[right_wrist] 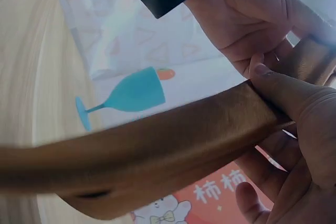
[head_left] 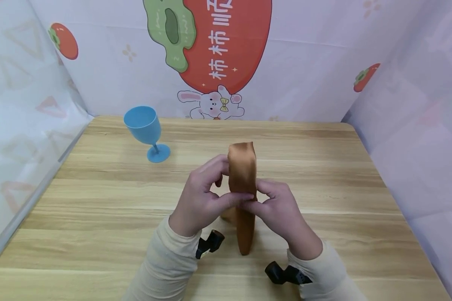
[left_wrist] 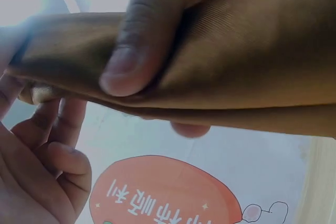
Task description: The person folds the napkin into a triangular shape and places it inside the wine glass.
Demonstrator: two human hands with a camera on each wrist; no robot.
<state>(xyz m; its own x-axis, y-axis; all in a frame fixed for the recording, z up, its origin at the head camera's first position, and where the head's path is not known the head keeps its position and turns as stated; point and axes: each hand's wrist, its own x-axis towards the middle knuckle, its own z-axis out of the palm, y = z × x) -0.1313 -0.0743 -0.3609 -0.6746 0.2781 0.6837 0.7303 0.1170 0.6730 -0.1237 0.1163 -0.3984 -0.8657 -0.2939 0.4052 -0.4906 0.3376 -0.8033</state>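
Observation:
A brown satin cloth strip (head_left: pixel 242 171) is held upright above the table, folded over on itself, its narrower lower end hanging down. My left hand (head_left: pixel 205 194) grips it from the left, thumb across its front and fingers behind. From the right, my right hand (head_left: pixel 280 209) pinches the strip at the same height, and the two thumbs nearly meet. Up close in the left wrist view, the folded strip (left_wrist: pixel 252 61) shows a fine weave, with a thumb pressed on it. In the right wrist view the strip (right_wrist: pixel 173 129) stretches away from the pinching fingers. Its layers hide some fingertips.
A blue plastic goblet (head_left: pixel 142 125) stands upright at the back left of the wooden table (head_left: pixel 98 200). Printed white cloth (head_left: pixel 305 62) hangs behind the table and along both sides. Black wrist cameras (head_left: pixel 286 274) sit on both cuffs.

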